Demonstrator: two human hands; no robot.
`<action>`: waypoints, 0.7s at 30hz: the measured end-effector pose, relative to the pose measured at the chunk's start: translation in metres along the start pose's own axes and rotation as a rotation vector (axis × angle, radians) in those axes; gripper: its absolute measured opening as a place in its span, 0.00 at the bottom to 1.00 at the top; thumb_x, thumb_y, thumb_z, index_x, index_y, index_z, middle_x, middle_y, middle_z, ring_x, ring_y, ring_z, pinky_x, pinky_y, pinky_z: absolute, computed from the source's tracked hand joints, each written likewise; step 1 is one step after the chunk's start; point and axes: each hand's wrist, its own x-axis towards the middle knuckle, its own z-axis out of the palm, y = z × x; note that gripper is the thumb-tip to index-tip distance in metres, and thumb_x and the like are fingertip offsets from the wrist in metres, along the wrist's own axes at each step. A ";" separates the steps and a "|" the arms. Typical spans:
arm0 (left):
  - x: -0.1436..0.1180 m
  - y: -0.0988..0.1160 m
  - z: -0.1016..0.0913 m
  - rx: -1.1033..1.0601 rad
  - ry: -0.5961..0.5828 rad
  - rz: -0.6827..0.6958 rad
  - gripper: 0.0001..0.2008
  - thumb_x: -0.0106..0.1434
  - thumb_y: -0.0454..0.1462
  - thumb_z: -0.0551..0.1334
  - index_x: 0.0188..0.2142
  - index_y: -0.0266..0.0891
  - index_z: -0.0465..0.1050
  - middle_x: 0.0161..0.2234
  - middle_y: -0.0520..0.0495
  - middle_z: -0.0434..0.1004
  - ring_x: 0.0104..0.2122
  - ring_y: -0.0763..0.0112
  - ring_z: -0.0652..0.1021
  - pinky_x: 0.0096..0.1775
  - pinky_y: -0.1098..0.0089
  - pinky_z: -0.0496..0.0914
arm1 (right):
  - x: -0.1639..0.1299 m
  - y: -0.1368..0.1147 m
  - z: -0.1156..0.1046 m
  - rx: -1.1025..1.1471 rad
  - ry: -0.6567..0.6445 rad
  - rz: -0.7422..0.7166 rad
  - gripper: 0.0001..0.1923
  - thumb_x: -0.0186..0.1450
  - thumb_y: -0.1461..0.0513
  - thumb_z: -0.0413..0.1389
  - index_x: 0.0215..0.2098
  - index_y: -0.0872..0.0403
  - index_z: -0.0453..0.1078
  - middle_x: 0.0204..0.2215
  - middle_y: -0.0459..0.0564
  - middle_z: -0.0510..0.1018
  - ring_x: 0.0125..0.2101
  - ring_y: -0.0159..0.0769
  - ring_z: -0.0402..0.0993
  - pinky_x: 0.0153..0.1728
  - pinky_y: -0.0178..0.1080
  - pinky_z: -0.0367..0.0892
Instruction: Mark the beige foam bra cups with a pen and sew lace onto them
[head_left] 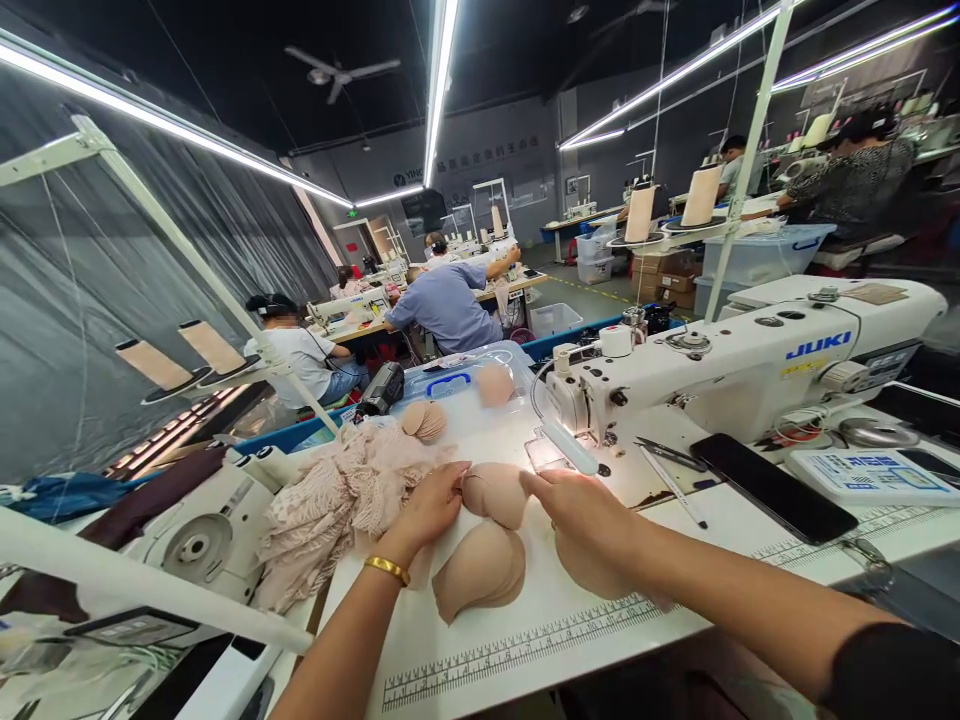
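Beige cup held between both hands over the table, just beside the needle end of the sewing machine. Left hand: grip pinched together on the cup's near-left edge. Right hand: grip likewise drawn in, on the opposite edge. Edge holds probably keep the curved face uncovered and the shape steady.

Cup stack lies directly nearer the body, nested, likely for easy reach; cannot tell whether the held piece touches it. Another cup shows partly beneath the right forearm. Lace heap sits left, apparently out of the working patch. Round beige pieces fanned beyond.

Surface: white, printed ruler along the near edge; black phone at right. Room: strip lights, dark ceiling, grey curtain, co-worker in blue bent at machines ahead.
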 end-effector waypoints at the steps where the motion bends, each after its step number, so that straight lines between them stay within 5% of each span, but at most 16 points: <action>1: 0.001 0.001 0.000 0.002 0.005 0.020 0.33 0.58 0.27 0.58 0.64 0.41 0.71 0.65 0.41 0.74 0.65 0.55 0.73 0.68 0.50 0.63 | -0.016 0.004 -0.004 -0.056 0.009 0.008 0.16 0.62 0.68 0.59 0.47 0.47 0.74 0.34 0.51 0.79 0.37 0.47 0.75 0.38 0.43 0.67; 5: 0.009 0.007 -0.003 0.013 0.010 0.085 0.31 0.61 0.27 0.56 0.63 0.42 0.73 0.63 0.44 0.76 0.64 0.57 0.74 0.68 0.53 0.65 | -0.073 0.036 -0.022 -0.336 0.086 -0.003 0.32 0.60 0.69 0.59 0.61 0.47 0.70 0.49 0.57 0.83 0.47 0.55 0.79 0.43 0.48 0.72; 10: 0.022 0.017 -0.003 0.074 0.024 0.111 0.20 0.68 0.32 0.55 0.53 0.45 0.81 0.52 0.45 0.85 0.53 0.55 0.80 0.60 0.53 0.71 | -0.111 0.063 -0.040 -0.412 -0.002 0.069 0.26 0.66 0.69 0.54 0.60 0.50 0.73 0.49 0.59 0.84 0.47 0.52 0.82 0.45 0.49 0.77; 14: 0.027 0.016 -0.005 0.157 0.078 0.080 0.16 0.68 0.31 0.56 0.44 0.43 0.83 0.44 0.41 0.86 0.47 0.52 0.81 0.55 0.52 0.72 | -0.119 0.055 -0.055 -0.352 -0.058 0.052 0.24 0.70 0.67 0.51 0.62 0.50 0.73 0.53 0.59 0.83 0.53 0.53 0.80 0.52 0.53 0.76; 17: 0.020 0.008 -0.012 0.211 0.146 0.046 0.17 0.69 0.32 0.54 0.48 0.41 0.81 0.48 0.37 0.83 0.51 0.49 0.79 0.56 0.50 0.70 | -0.117 0.042 -0.069 -0.273 0.017 0.011 0.22 0.70 0.64 0.53 0.61 0.49 0.74 0.58 0.58 0.80 0.58 0.54 0.76 0.58 0.54 0.72; 21: 0.004 -0.004 -0.016 0.256 0.127 0.038 0.17 0.69 0.32 0.53 0.48 0.41 0.81 0.51 0.37 0.83 0.52 0.49 0.78 0.56 0.51 0.70 | -0.095 0.010 -0.074 -0.157 0.004 0.003 0.20 0.72 0.63 0.52 0.59 0.51 0.75 0.55 0.59 0.82 0.54 0.52 0.78 0.54 0.51 0.73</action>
